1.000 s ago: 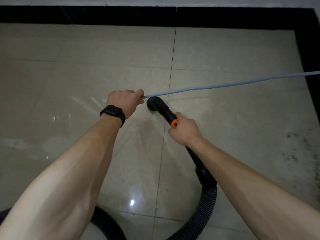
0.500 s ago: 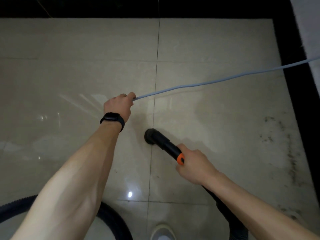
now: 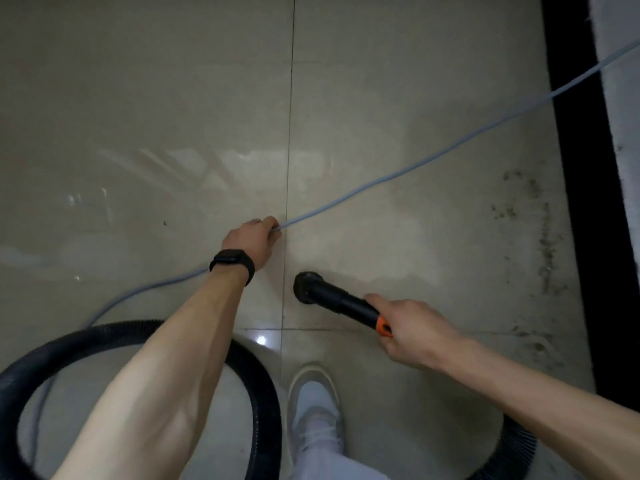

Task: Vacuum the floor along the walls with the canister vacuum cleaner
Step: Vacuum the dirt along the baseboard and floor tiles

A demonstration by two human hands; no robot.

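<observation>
My right hand (image 3: pixel 412 327) grips the black vacuum nozzle tube (image 3: pixel 332 297) just behind its orange collar (image 3: pixel 382 326); the round open end points left, low over the beige tile floor (image 3: pixel 398 98). My left hand (image 3: pixel 254 240), with a black watch on the wrist, holds the grey power cord (image 3: pixel 415 168), which runs up to the right toward the wall and trails back to the lower left. The black ribbed hose (image 3: pixel 145 332) loops around behind my left arm. The canister itself is out of view.
A black border strip (image 3: pixel 575 168) and a white wall (image 3: pixel 620 98) run along the right. Dark dirt specks (image 3: pixel 540 230) lie on the tile beside the strip. My white shoe (image 3: pixel 315 410) stands at the bottom centre, with another stretch of hose (image 3: pixel 509 452) at lower right.
The view has swung right and down, so the far border is gone and the right wall shows. Both hands with cord and nozzle sit lower in view; my shoe and the hose loop appeared.
</observation>
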